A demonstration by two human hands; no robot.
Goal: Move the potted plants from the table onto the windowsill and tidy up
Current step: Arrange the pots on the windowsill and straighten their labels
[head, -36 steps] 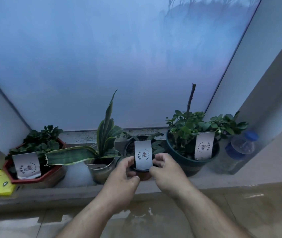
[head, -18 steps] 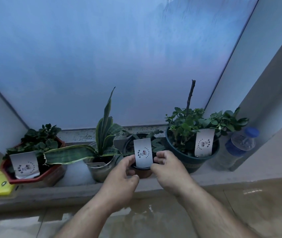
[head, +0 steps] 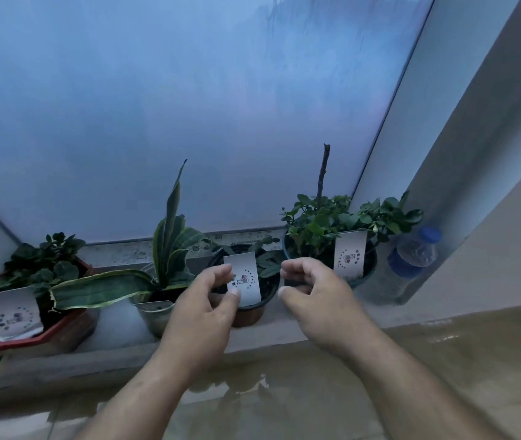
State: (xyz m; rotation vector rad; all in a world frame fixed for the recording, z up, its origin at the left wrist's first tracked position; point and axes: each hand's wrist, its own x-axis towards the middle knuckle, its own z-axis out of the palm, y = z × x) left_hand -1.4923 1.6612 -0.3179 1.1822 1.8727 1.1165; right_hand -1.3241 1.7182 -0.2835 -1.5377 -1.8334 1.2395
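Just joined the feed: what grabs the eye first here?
Two bare hands at centre: the left hand touches the white label card in the small brown pot, the right hand open beside it. Four potted plants line the windowsill under a frosted window; a water bottle stands far right.

No wording can be read. White tags [head: 242,278] in the pots along the windowsill [head: 100,357] carry small printed emblems ringed by dots, and the strip below the glass bears markings too blurred to make out.

Windowsill [head: 284,339] with potted plants [head: 246,281], bottle [head: 411,265]
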